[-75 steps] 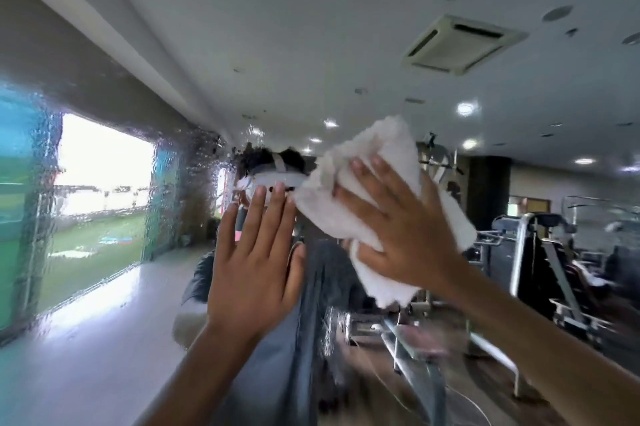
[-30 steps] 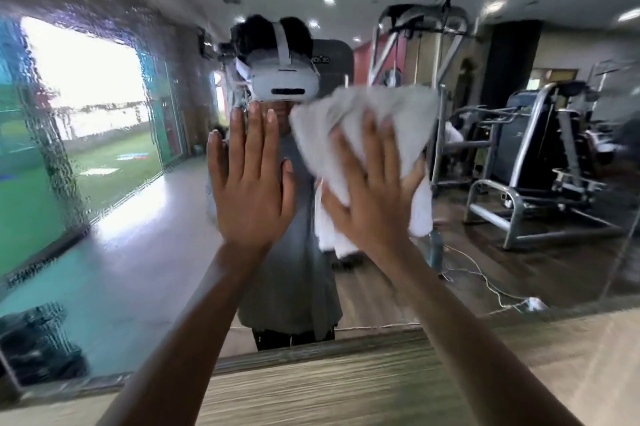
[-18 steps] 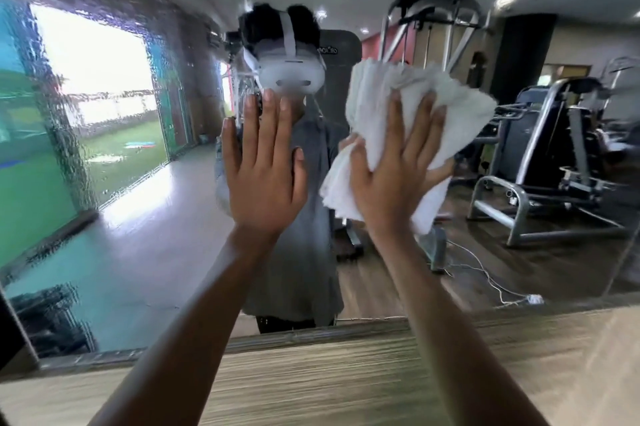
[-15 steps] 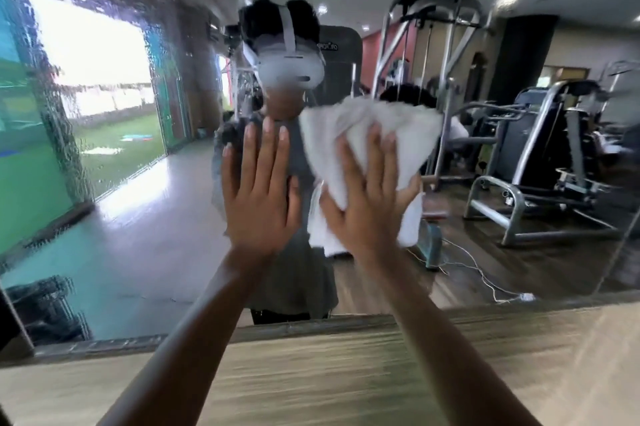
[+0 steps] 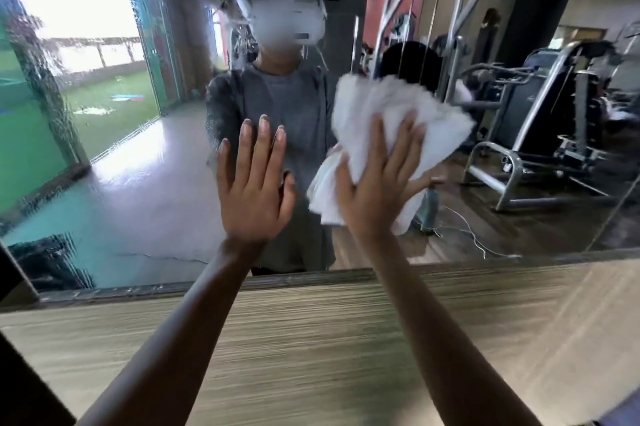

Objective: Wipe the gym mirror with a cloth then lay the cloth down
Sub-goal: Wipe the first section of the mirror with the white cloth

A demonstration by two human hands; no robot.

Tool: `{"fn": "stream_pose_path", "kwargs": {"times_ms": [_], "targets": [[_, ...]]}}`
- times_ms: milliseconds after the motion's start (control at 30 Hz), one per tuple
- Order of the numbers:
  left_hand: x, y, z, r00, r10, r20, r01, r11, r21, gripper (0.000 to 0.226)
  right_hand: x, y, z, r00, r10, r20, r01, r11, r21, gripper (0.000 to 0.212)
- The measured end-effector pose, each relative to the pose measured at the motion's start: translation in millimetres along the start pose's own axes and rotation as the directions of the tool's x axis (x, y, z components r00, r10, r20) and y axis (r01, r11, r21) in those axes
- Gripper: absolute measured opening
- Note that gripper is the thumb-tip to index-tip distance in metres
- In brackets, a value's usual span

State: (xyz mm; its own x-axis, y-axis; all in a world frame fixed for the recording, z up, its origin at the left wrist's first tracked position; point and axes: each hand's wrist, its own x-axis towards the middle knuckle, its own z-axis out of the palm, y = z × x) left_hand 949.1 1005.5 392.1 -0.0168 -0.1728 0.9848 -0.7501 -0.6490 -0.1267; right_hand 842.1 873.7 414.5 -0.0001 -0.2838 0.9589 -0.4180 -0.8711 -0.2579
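The gym mirror (image 5: pixel 145 165) fills the upper part of the head view. Its left side is covered in streaks and droplets. My right hand (image 5: pixel 377 186) presses a crumpled white cloth (image 5: pixel 388 120) flat against the glass, right of centre, fingers spread over it. My left hand (image 5: pixel 256 183) rests flat on the mirror beside it, fingers apart and holding nothing. The cloth sticks out above and to both sides of my right hand.
Below the mirror runs a dark bottom frame (image 5: pixel 138 287), then a wood-grain panel (image 5: pixel 311 339). The glass reflects a person in a grey top wearing a headset, weight machines on the right and a bright doorway on the left.
My right hand has carried the cloth lower and a little to the right across the glass. My left hand has slid down too. The view has tilted downward, showing more of the wood panel.
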Motion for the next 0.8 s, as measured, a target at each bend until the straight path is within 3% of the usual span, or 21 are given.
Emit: {"fn": "stream_pose_path", "kwargs": {"times_ms": [33,100,133,200,267,333,367,433,500,567,600,667,733,800], "targets": [[0,-1,0,1.0,0.006,-0.002,-0.006,1.0,-0.003,0.056,-20,10,-1,0.988,-0.148,0.05,0.149,0.988,-0.03,0.066],[0,-1,0,1.0,0.009,0.001,-0.009,1.0,-0.008,0.056,-53,47,-3,0.896,-0.422,0.14,0.437,0.892,-0.11,0.067],[-1,0,-1,1.0,0.003,0.002,-0.003,1.0,-0.011,0.056,-62,68,-5,0.862,-0.477,0.168,0.498,0.859,-0.119,0.066],[-1,2,0,1.0,-0.009,-0.006,0.009,1.0,-0.006,0.055,-62,94,-8,0.916,-0.372,0.153,0.387,0.917,-0.091,0.062],[0,4,1,1.0,-0.023,-0.006,0.023,1.0,0.006,0.055,-43,87,-4,0.999,-0.032,0.043,0.034,0.998,-0.049,0.062],[0,5,2,0.999,-0.033,-0.001,0.033,0.999,0.007,0.056,-24,51,2,0.959,0.281,-0.039,-0.279,0.959,0.044,0.067],[0,4,2,0.999,-0.032,-0.003,0.032,0.999,0.008,0.055,-22,30,5,0.939,0.34,-0.055,-0.336,0.939,0.08,0.067],[0,4,1,0.999,-0.033,0.005,0.033,0.999,0.008,0.054,-40,0,8,0.968,0.251,-0.025,-0.247,0.963,0.107,0.066],[-1,2,1,1.0,-0.025,0.019,0.025,1.0,0.003,0.054,-81,-1,8,0.995,-0.058,0.085,0.054,0.997,0.048,0.066],[-1,0,1,1.0,-0.01,0.026,0.01,1.0,0.0,0.054,-111,30,8,0.906,-0.387,0.171,0.397,0.917,-0.031,0.064],[-1,-1,1,1.0,-0.004,0.023,0.004,1.0,0.0,0.053,-116,50,8,0.869,-0.459,0.185,0.473,0.88,-0.034,0.061],[-2,-1,1,1.0,0.0,0.011,0.001,1.0,-0.004,0.053,-112,82,2,0.891,-0.411,0.19,0.422,0.906,-0.018,0.054],[-4,-1,1,1.0,-0.003,0.002,0.003,1.0,-0.006,0.053,-94,95,-4,0.968,-0.197,0.155,0.203,0.979,-0.022,0.055],[-5,0,1,1.0,-0.002,-0.004,0.002,1.0,-0.01,0.054,-68,85,-3,0.996,0.037,0.079,-0.035,0.999,-0.033,0.061]]}}
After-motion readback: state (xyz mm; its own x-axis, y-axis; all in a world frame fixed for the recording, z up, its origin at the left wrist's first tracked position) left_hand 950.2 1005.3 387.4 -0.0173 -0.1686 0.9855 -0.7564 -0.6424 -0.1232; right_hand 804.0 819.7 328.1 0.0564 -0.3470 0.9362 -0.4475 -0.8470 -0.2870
